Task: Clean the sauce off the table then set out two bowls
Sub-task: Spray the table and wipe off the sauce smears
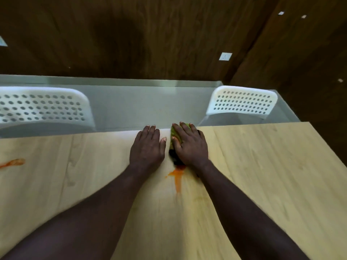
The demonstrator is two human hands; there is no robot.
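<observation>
Our right hand (189, 147) has its grip spread apart, fingers nearly straight, pressing flat on a green sponge (171, 133) near the desk's (262, 166) far edge. Our left hand (147, 147) lies flat on the desk just beside it, grip apart, holding nothing. Both forearms reach forward. The sponge's long axis points away from us. An orange sauce streak (178, 177) runs towards us from its near end, and another smear (14, 162) lies far left.

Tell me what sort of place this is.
Probably a dining room or canteen, though that is a guess. A light wooden table smeared with orange sauce has two white perforated plastic chairs beyond its far edge, and the dark wood-panelled wall carries a white wall socket.
</observation>
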